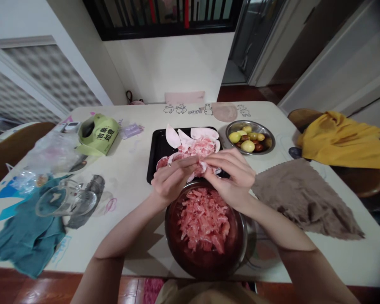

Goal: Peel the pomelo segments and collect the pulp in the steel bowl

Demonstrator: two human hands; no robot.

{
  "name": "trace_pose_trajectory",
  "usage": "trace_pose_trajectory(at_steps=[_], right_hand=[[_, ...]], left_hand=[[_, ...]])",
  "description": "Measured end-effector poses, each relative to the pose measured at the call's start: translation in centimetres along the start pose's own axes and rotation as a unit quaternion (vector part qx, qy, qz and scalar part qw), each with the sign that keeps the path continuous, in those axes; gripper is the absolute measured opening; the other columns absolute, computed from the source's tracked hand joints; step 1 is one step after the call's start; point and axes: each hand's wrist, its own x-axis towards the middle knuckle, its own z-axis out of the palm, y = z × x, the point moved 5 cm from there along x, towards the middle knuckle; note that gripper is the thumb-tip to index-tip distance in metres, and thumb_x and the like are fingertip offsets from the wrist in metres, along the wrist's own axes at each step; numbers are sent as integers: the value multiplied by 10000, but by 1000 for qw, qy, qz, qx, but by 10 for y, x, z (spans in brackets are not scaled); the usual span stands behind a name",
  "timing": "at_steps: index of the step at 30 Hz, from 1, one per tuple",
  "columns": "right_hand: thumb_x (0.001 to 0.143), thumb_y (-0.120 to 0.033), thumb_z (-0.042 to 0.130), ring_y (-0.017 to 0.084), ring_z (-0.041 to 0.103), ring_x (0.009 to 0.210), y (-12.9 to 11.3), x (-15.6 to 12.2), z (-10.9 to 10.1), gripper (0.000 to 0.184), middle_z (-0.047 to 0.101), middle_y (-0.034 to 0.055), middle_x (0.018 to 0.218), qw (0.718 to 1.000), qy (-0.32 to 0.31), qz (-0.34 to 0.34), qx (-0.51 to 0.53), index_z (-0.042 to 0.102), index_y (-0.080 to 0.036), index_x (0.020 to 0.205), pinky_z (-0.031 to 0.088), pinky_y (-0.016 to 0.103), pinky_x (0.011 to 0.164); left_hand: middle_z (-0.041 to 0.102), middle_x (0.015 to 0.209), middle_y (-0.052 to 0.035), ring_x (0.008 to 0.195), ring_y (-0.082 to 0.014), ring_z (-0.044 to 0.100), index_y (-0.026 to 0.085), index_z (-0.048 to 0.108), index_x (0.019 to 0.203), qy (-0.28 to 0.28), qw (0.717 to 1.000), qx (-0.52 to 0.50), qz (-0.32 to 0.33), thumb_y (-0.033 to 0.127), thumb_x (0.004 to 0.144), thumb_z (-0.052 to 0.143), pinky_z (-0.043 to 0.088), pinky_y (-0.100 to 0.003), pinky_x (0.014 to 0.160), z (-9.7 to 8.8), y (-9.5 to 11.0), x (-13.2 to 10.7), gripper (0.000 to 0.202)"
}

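Observation:
Both of my hands meet above the near edge of a black tray (158,150), fingers pinched around a small piece of pink pomelo (203,165). My left hand (174,177) grips it from the left, my right hand (231,173) from the right, and the fingers hide much of it. Thick pale pomelo rind (172,136) and a heap of pinkish membrane scraps (202,147) lie in the tray. Just below my hands stands a steel bowl (174,249) with loose pink pomelo pulp (204,219) in it.
A steel bowl (270,148) of small fruits stands back right, beside a brown cloth (300,198). To the left are a glass mug (66,200) lying on its side, a teal cloth (28,232), a green printed visor (99,135) and clear plastic bags (55,150). Yellow fabric (342,139) covers a chair.

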Motion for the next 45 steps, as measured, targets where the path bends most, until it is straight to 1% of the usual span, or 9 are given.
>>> trace_pose_trajectory(at_steps=[8, 15, 19, 26, 31, 35, 38, 42, 45], right_hand=[[834, -122, 721, 165, 689, 787, 13, 0, -2, 150, 774, -8, 831, 981, 16, 157, 117, 768, -258, 875, 564, 362, 794], [849, -234, 705, 159, 700, 790, 26, -2, 4, 54, 769, 15, 834, 950, -6, 259, 175, 757, -235, 836, 593, 313, 732], [841, -255, 716, 143, 695, 768, 31, 1, 0, 60, 759, 14, 817, 949, 23, 267, 168, 736, -221, 796, 588, 282, 701], [835, -225, 727, 147, 697, 791, 53, 4, -1, 51, 764, 18, 851, 964, 25, 231, 131, 778, -224, 832, 558, 269, 667], [849, -193, 645, 166, 682, 779, 78, -2, 15, 173, 758, 38, 860, 974, -42, 216, 46, 809, -217, 897, 544, 289, 656], [836, -118, 627, 225, 702, 913, 93, -10, 28, 277, 795, 55, 962, 972, -127, 192, -53, 810, -226, 1014, 551, 390, 847], [837, -84, 619, 241, 715, 949, 99, -14, 34, 331, 806, 56, 1024, 964, -169, 191, -75, 797, -231, 1075, 553, 404, 868], [879, -98, 599, 227, 725, 946, 90, -7, 31, 287, 810, 51, 1013, 971, -156, 179, -31, 801, -230, 1035, 560, 405, 881], [930, -171, 614, 195, 729, 915, 69, 4, 21, 228, 807, 31, 980, 978, -114, 166, 47, 798, -256, 1033, 569, 388, 884]], left_hand=[[815, 1046, -68, 939, -178, 800, 161, 715, 969, 33, 998, -53, -9, -16, 817, 759, 668, -281, 846, -2, 2, 6, 238], [819, 1023, -35, 914, -184, 805, 186, 697, 895, 52, 989, -113, -86, -2, 820, 760, 693, -299, 787, -1, -7, 3, 212], [821, 1000, -25, 919, -181, 804, 182, 697, 855, 63, 983, -122, -122, 10, 824, 761, 688, -266, 751, -1, -11, 1, 187], [820, 906, -37, 909, -221, 806, 172, 672, 793, 107, 957, -194, -185, 42, 813, 778, 689, -324, 746, -1, -20, 2, 169], [809, 873, -52, 826, -185, 800, 168, 624, 756, 98, 902, -244, -342, 189, 785, 850, 664, -272, 695, 6, -33, 0, 229], [799, 866, -54, 706, -138, 762, 174, 612, 753, 71, 834, -312, -450, 294, 733, 896, 635, -236, 629, 15, -46, -6, 309], [786, 863, -48, 638, -104, 722, 177, 607, 748, 50, 777, -366, -510, 345, 722, 903, 603, -203, 573, 25, -54, -14, 341], [753, 779, -12, 637, -97, 714, 179, 599, 742, 30, 730, -398, -554, 374, 684, 927, 613, -195, 600, 32, -58, -21, 386], [750, 780, -7, 619, -90, 703, 178, 603, 747, 22, 732, -399, -552, 359, 688, 926, 618, -198, 600, 33, -56, -20, 375]])
